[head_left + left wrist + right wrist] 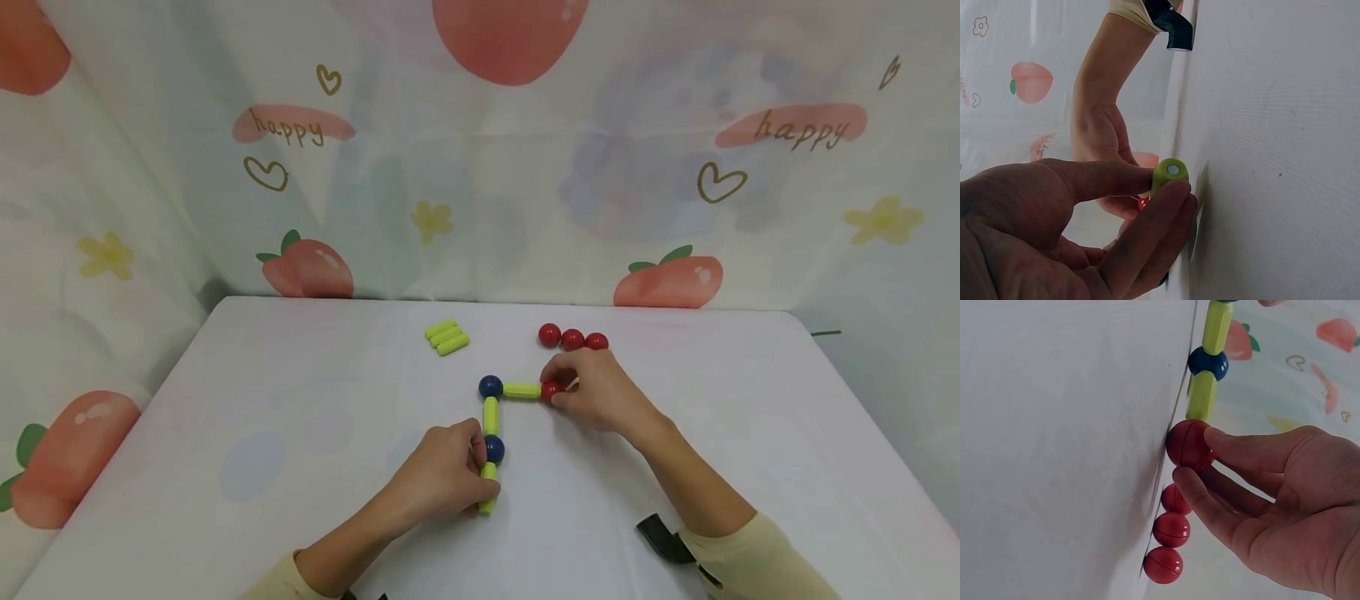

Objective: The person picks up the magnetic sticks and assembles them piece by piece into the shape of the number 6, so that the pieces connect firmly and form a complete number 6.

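Observation:
An L-shaped chain of yellow-green rods and blue balls lies mid-table. My left hand point(447, 468) pinches the lowest yellow-green rod point(487, 504), its fingers beside the lower blue ball point(495, 449). In the left wrist view that rod point(1163, 176) shows a round silvery end between thumb and fingers. Another rod point(491, 415) runs up to the corner blue ball point(491, 387). From there a sideways rod point(521, 391) reaches a red ball point(550, 390). My right hand point(600, 390) pinches this red ball point(1186, 445), which touches the rod's end in the right wrist view.
Behind the right hand sit three red balls point(572, 339) in a row. Three loose yellow-green rods point(447, 337) lie side by side at the back. A patterned cloth point(480, 167) hangs behind the white table point(337, 517). Near the right sleeve is a black strap piece point(663, 539).

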`<state>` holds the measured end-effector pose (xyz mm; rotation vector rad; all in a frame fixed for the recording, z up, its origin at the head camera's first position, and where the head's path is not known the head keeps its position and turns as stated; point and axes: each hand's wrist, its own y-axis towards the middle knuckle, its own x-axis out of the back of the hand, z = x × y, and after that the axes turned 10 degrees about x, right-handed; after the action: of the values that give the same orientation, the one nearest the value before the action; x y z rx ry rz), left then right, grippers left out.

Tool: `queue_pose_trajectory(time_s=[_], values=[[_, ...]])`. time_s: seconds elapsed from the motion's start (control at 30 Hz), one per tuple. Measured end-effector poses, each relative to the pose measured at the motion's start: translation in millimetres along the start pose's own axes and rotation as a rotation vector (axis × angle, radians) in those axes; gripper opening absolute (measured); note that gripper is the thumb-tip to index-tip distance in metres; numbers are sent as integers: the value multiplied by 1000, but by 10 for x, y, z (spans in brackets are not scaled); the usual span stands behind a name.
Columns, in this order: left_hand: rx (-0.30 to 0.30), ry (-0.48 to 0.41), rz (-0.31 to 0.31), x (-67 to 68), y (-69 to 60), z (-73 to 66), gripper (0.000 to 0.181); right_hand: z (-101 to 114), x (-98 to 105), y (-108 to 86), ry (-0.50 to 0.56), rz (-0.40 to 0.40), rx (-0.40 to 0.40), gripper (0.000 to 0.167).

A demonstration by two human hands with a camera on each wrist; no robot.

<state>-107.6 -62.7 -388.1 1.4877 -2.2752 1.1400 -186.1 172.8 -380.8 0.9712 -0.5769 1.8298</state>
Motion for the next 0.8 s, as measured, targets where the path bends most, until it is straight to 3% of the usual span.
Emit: queue_pose_trajectory(time_s=[0.23,0.53,0.67,0.8], values=[[9,6,-11,-21,23,-26,29,-28,30,11,-4,6,-11,25],[-30,51,-36,29,-3,-36,29,-41,34,24,9,6,-12,26],[-44,110,-95,92,-6,-62,29,-43,16,21,8,4,-14,26],[-41,193,-201,176,58,-121,27,-40,-7,24,8,4,-9,25]])
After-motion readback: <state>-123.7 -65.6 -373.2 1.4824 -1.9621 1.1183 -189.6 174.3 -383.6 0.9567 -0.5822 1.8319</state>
